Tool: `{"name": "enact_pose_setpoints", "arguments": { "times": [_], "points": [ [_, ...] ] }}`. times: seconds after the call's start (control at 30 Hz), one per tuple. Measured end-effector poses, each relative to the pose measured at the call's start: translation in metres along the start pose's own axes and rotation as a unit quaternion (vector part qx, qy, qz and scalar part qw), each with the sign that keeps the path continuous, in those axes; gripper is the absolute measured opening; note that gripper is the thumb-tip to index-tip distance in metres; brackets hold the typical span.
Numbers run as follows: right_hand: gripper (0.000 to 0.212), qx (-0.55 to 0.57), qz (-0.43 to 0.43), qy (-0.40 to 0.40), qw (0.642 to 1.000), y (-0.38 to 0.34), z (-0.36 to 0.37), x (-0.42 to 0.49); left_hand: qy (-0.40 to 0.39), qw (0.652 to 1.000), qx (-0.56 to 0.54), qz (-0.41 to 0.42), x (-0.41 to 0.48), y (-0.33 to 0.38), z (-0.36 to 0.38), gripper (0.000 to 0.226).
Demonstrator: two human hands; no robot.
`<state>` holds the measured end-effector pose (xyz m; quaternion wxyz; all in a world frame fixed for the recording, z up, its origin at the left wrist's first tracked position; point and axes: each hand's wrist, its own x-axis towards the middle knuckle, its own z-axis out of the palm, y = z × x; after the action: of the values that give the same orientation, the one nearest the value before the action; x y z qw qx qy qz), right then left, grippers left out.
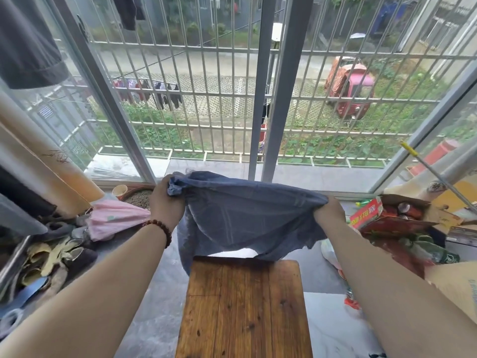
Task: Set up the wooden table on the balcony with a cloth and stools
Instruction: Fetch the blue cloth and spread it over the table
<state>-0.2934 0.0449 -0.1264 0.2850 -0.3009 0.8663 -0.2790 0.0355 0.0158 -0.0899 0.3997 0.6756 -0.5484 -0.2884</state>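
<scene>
- The wooden table [244, 306] stands on the grey balcony floor. Its long axis and plank grain run straight away from the person toward the barred window [258, 112].
- The blue cloth [247, 218] is held up above the table's far end. It is stretched crosswise, so its long axis lies at right angles to the table's.
- The cloth sags in the middle. Its lower hem hangs at the table's far edge, and one fold drops past the far left corner. Most of the tabletop is bare wood.
- The left hand [165, 202], with a bead bracelet [161, 228] on its wrist, has its fingers curled tight round a bunched corner of the cloth, above and left of the table's far end.
- The right hand [329, 211] grips the opposite corner in closed fingers, above and right of the table's far end.
- Left of the table lie a pink folded fabric [116, 218], a heap of shoes [51, 254], a round tray of grain [139, 196] and a paper cup [120, 191].
- Right of the table, a cardboard box [402, 210] of cans and bags crowds that side, with a plastic bag [330, 251] just beside the table's far right corner.
- A yellow-tipped rod [426, 166] leans beyond the box.
</scene>
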Motion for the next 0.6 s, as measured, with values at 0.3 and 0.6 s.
{"name": "enact_pose_setpoints", "arguments": {
  "times": [0.3, 0.6],
  "points": [
    [0.016, 0.195, 0.286, -0.148, 0.926, 0.002, 0.016, -0.003, 0.002, 1.000, 0.029, 0.003, -0.008, -0.005, 0.014, 0.023],
    [0.012, 0.419, 0.237, -0.215, 0.850, -0.009, 0.028, -0.006, -0.037, 0.997, 0.050, -0.046, 0.004, -0.022, 0.023, 0.018]
  ]
}}
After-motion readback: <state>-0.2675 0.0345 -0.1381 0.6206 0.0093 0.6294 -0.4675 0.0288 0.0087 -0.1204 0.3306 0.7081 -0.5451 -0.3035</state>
